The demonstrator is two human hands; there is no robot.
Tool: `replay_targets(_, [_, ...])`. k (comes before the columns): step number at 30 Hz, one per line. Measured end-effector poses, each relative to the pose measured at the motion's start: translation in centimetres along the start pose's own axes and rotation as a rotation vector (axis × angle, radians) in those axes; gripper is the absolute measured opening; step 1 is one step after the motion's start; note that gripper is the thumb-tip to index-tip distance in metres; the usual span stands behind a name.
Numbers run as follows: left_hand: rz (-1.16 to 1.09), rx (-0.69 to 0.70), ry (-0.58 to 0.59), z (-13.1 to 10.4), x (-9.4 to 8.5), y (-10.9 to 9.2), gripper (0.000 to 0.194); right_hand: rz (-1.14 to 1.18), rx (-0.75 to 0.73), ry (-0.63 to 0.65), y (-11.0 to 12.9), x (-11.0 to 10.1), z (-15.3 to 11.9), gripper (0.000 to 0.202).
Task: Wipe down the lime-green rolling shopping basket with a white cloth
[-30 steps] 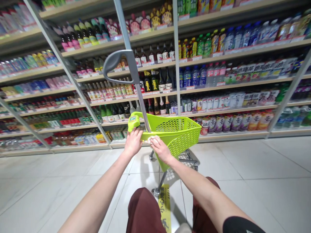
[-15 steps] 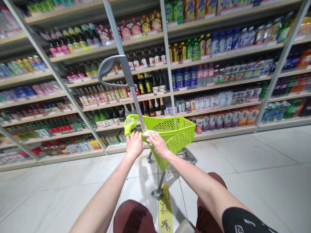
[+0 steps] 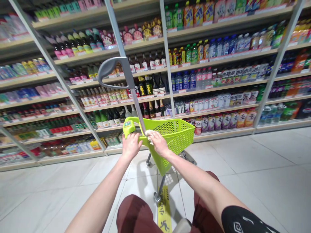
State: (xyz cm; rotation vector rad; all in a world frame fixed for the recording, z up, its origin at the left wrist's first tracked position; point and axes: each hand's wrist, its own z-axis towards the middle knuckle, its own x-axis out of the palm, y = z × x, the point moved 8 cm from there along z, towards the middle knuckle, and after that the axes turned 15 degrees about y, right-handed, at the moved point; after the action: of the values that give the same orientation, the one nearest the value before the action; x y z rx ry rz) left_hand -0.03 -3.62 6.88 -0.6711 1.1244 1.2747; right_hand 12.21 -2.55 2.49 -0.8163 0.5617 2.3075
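A small lime-green shopping cart [image 3: 178, 134] with a perforated basket stands in front of me on metal legs. My left hand [image 3: 130, 145] grips the cart's green rim, just below the boxy green piece [image 3: 129, 127] at its left corner. Bunched under the fingers of my right hand [image 3: 157, 142] is a white cloth [image 3: 150, 133], pressed on the rim beside the base of the grey pole. That pole [image 3: 138, 110] rises from the cart and carries a grey loop handle [image 3: 114, 72] high up. The fingertips of my left hand are partly hidden.
Long shelves [image 3: 216, 89] of bottles, cans and cartons run behind the cart. A yellow warning strip [image 3: 164, 207] lies on the white tiled floor [image 3: 243, 168] between my knees, near a cart wheel [image 3: 157, 196].
My left hand has slid slightly left and down along the rim. My right hand and the cloth have shifted a little to the right. The view has tilted slightly.
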Motion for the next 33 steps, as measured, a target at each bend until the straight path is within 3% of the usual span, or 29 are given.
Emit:
replay_targets(4, [0.013, -0.043, 0.008, 0.0, 0.1, 1.0, 0.029, -0.006, 0.062, -0.008, -3.6, 0.1, -1.8, 0.039])
replay_targets(7, [0.011, -0.052, -0.003, -0.4, 0.2, 0.8, 0.028, 0.007, 0.205, -0.008, -7.4, -0.3, -3.2, 0.037])
replay_targets(9, [-0.002, -0.061, -0.026, -0.6, 0.1, 0.7, 0.027, 0.023, 0.274, 0.012, -8.5, -0.3, -3.4, 0.036])
replay_targets(11, [-0.011, -0.071, -0.042, -0.8, 0.1, 0.6, 0.028, 0.041, 0.253, 0.036, -7.5, -0.1, -3.1, 0.039])
replay_targets(16, [-0.030, -0.088, -0.047, -1.1, 0.0, 1.2, 0.028, 0.050, 0.073, 0.061, -2.0, 0.7, -1.8, 0.041])
replay_targets(18, [-0.030, -0.090, -0.037, -1.2, -0.2, 1.2, 0.027, 0.046, 0.048, 0.063, -1.3, 0.7, -1.7, 0.041])
replay_targets(27, [-0.049, -0.065, -0.058, -3.2, -2.0, -2.2, 0.026, 0.031, 0.160, 0.049, -6.0, -0.1, -2.5, 0.047])
replay_targets(33, [-0.241, 0.110, -0.050, -3.1, -2.1, -3.0, 0.037, 0.040, 0.283, 0.031, -9.0, -1.3, -3.4, 0.045])
